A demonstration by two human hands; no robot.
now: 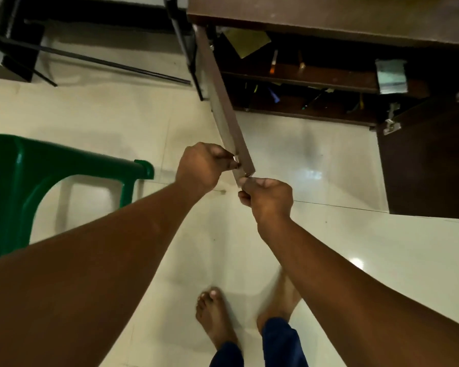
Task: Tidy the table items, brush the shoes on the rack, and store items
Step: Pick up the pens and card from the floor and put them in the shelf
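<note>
Two hands at the free end of one open cabinet door [224,107]. Left hand [200,166] curled, pinching a small metal handle [235,161] on the door's left face. Right hand [266,197] curled too, fingertips gripping the door's near corner. One dark wooden cabinet [316,38] far right, two shelves [297,75] visible inside, cluttered with small items too dim to count or name. A second door [429,165] swung open at right, two metal hinges [391,123] on its edge. One green plastic chair [51,176] at left. Black metal frame [90,58] far left. Two bare feet [215,316] near, on pale floor tiles [329,247].
</note>
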